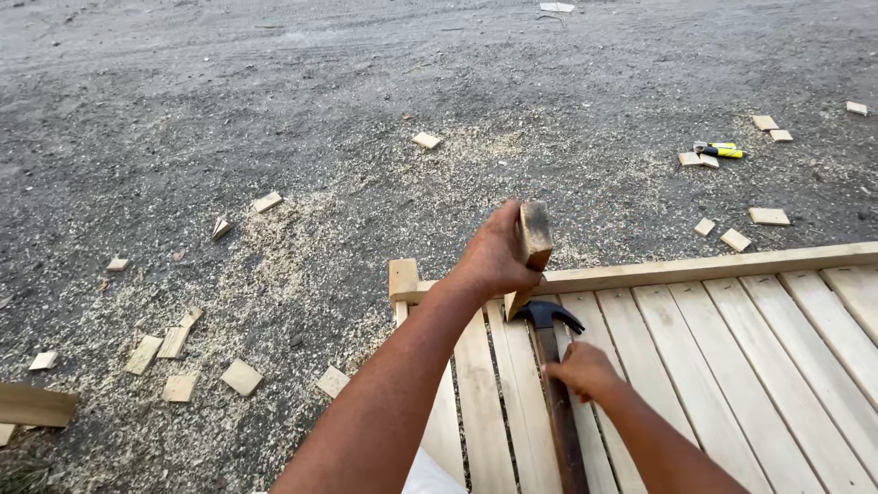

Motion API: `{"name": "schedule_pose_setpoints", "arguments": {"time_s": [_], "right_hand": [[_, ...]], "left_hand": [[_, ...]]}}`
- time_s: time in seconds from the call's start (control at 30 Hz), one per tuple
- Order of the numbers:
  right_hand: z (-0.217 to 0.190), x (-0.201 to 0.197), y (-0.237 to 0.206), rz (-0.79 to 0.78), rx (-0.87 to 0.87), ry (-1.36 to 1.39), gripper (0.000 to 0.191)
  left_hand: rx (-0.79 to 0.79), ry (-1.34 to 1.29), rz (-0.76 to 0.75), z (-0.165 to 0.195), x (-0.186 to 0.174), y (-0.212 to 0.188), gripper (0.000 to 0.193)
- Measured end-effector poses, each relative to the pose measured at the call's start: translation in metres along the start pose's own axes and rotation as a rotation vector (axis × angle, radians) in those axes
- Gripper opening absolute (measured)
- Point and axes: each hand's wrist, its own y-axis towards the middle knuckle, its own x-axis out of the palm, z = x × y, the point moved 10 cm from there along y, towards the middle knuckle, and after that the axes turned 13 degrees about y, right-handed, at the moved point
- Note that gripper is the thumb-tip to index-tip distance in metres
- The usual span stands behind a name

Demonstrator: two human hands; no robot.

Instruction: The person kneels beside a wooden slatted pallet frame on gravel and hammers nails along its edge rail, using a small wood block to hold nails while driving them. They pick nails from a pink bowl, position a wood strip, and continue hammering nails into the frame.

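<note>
a: what's the left hand (494, 256) doing?
b: it's closed around a wood block (531, 245), held on end against the rail (704, 267) at the panel's (732, 366) top edge.
a: and the right hand (581, 369)?
b: wrapped around the hammer (551, 366) handle, partway up. the black head sits just under the block, over the slats.
a: anything around?
b: sawdust and offcuts (242, 376) on the gravel (229, 110), and a yellow tool (721, 150) well apart, upper right.
</note>
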Motion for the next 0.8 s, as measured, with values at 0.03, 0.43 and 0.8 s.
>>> {"name": "schedule_pose_setpoints", "arguments": {"time_s": [0.03,0.43,0.8], "right_hand": [[0.008,0.008,0.001,-0.020,0.048,0.051,0.054],[-0.003,0.019,0.029,0.122,-0.103,-0.211,0.066],[0.059,0.052,0.048,-0.298,0.282,0.887,0.018]], "left_hand": [[-0.022,-0.012,-0.016,-0.001,0.001,0.000,0.092],[-0.024,-0.076,-0.047,0.000,0.003,-0.002,0.101],[-0.147,-0.180,-0.066,-0.039,0.000,-0.009,0.089]]}}
